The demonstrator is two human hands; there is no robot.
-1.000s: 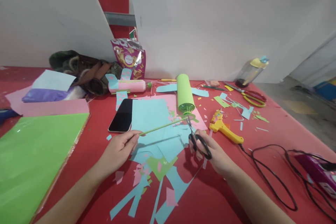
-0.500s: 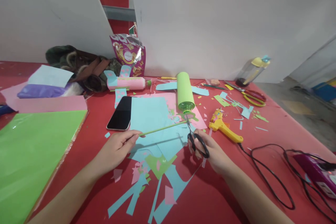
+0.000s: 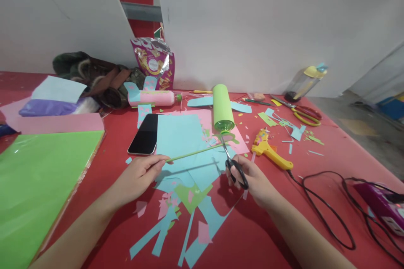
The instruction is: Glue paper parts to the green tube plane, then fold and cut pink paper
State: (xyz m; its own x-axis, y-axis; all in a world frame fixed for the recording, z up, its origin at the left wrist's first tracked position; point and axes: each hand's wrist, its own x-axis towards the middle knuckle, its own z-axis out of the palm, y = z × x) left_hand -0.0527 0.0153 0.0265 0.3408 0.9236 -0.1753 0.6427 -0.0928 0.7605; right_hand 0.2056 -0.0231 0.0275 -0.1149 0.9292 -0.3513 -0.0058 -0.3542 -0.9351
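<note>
My left hand (image 3: 145, 174) pinches one end of a thin green paper strip (image 3: 195, 151) between thumb and fingers. The strip slants up to the right over blue paper (image 3: 179, 134). My right hand (image 3: 244, 176) grips the black handles of a pair of scissors (image 3: 236, 171), whose blades reach the strip's far end. Just beyond the blade tips lies a bottle wrapped in green paper (image 3: 222, 107), its neck toward me, with light-blue wing-shaped pieces (image 3: 200, 101) beside it. Blue, pink and green paper scraps (image 3: 192, 197) are scattered below my hands.
A black phone (image 3: 144, 134) lies left of the blue paper. To the right are a yellow glue gun (image 3: 272, 156) with its cord, a purple power strip (image 3: 378, 206) and red-and-yellow-handled scissors (image 3: 306, 114). A pink-wrapped bottle (image 3: 158, 98) and a snack bag (image 3: 155, 63) stand behind.
The scissors' handles have drawn closer together in my right hand, and the blades have turned slightly. My left hand keeps its hold on the strip. The view has shifted slightly.
</note>
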